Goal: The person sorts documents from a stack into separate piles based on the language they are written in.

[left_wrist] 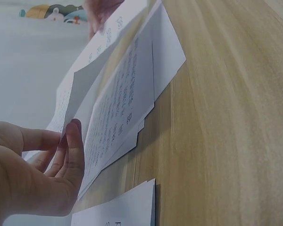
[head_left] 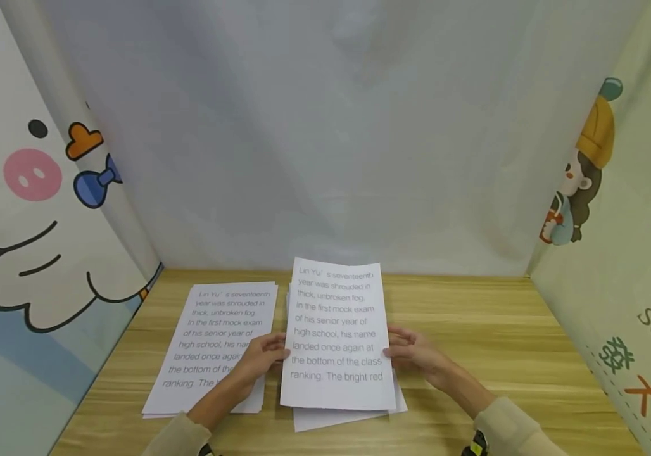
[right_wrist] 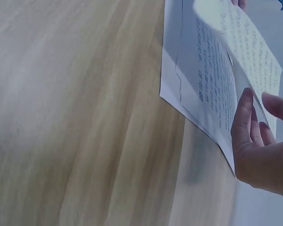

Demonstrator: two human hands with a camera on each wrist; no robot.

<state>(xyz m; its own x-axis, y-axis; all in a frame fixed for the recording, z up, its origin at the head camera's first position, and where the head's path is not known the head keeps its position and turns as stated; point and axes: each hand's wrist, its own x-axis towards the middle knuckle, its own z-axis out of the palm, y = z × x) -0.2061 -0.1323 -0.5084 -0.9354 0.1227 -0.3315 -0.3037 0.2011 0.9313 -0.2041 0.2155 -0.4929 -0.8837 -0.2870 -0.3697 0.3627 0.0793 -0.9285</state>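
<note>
A printed sheet of paper is raised above a loose stack of papers on the table. My left hand pinches the sheet's left edge between thumb and fingers, as the left wrist view also shows with the left hand. On the opposite edge, my right hand pinches the sheet; in the right wrist view the right hand has its thumb on the printed face and fingers behind. Below the lifted sheet, the printed stack lies with its corners fanned unevenly.
A second stack of printed papers lies to the left, partly covered by my left forearm. The wooden table is bounded by a grey back curtain and side walls with cartoon prints.
</note>
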